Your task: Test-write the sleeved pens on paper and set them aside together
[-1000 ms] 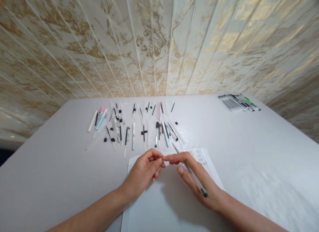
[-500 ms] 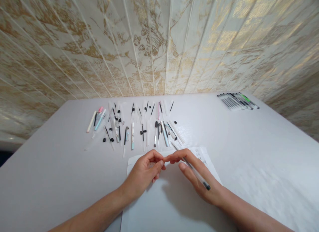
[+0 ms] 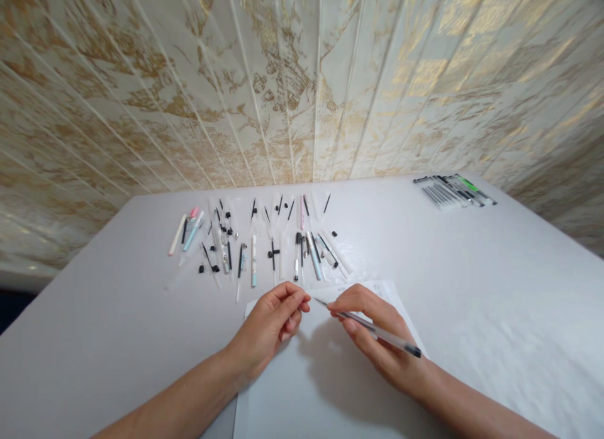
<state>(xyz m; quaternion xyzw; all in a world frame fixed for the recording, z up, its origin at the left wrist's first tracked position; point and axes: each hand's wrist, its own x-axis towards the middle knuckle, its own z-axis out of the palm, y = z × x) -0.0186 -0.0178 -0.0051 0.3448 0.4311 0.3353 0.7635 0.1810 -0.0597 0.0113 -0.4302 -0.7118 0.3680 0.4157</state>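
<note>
Over the white paper (image 3: 283, 395), my right hand (image 3: 382, 332) holds a clear-barrelled pen (image 3: 389, 339) with a dark end plug. The pen's tip points left toward my left hand (image 3: 274, 322), a small gap away from its fingertips. My left fingers are closed in a pinch, and whatever they may hold is too small or hidden to name. Part of some handwriting shows on the paper beyond my right hand. Just past the paper's far edge lie loose pen parts, among them a white and light blue pen barrel (image 3: 253, 263).
Several black refills, clear tubes and small black caps are spread across the far middle of the white table (image 3: 117, 326). A row of pens (image 3: 457, 192) lies at the far right. A gold-patterned wall covering (image 3: 292, 112) rises behind the table.
My hands were touching at the fingertips and are now apart. My right hand has turned the pen from lying along the hand to a writing grip, tip toward the left hand.
</note>
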